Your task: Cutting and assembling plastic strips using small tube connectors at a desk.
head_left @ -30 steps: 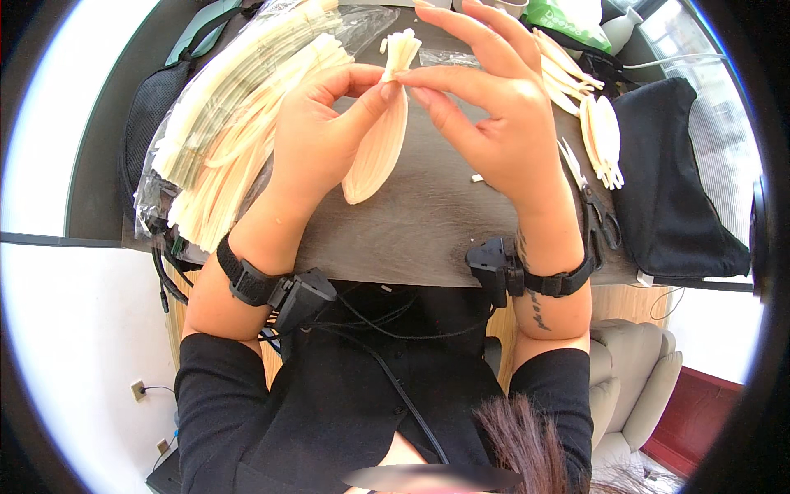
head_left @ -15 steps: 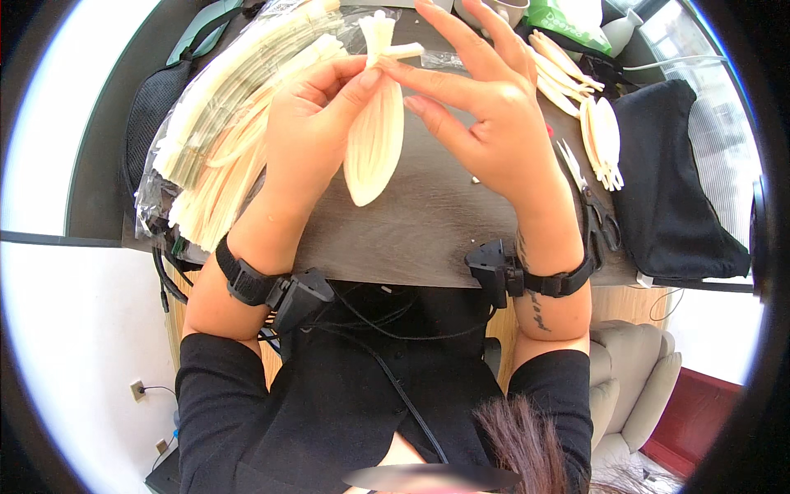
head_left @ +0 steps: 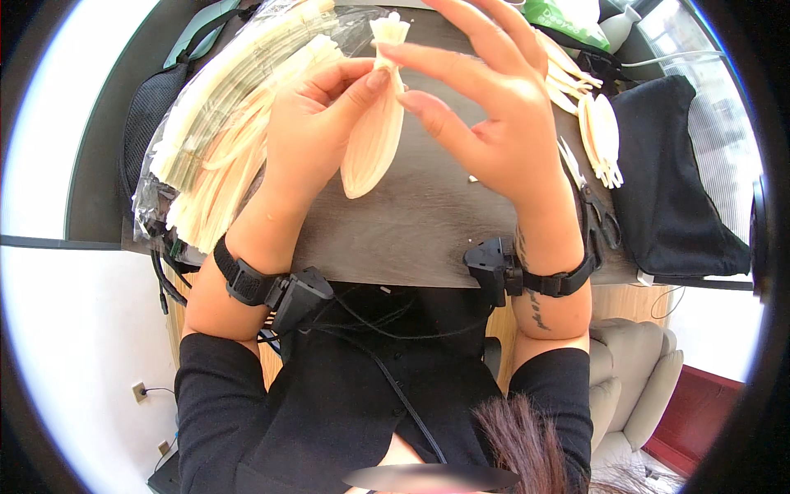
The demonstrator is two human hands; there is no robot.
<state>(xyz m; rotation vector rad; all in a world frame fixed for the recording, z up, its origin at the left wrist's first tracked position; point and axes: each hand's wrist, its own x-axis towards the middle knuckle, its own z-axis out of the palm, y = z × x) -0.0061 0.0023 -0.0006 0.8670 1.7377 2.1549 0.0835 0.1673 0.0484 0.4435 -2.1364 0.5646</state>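
Observation:
My left hand (head_left: pixel 317 115) pinches the narrow neck of a cream pipe-cleaner petal (head_left: pixel 372 152) between thumb and forefinger. The petal hangs tip down over the desk, made of several nested loops, with its short ends fanned out above the pinch. My right hand (head_left: pixel 498 103) is spread at its right, forefinger reaching to the neck just under the fanned ends. Its thumb stands a little off the petal's side, and nothing shows gripped in that hand. Loose cream pipe cleaners (head_left: pixel 220 177) lie to the left of my left hand.
A plastic-wrapped bundle of pipe cleaners (head_left: pixel 206 111) lies at the far left, near a black mesh bag (head_left: pixel 148 123). On the right are more petals (head_left: pixel 601 140), black-handled scissors (head_left: pixel 602 222) and a black cloth pouch (head_left: pixel 679 181). A green and white packet (head_left: pixel 564 15) stands behind.
The short end that stuck out to the right from the petal's neck no longer shows there. The petal has tilted slightly, and my right forefinger has shifted up a little.

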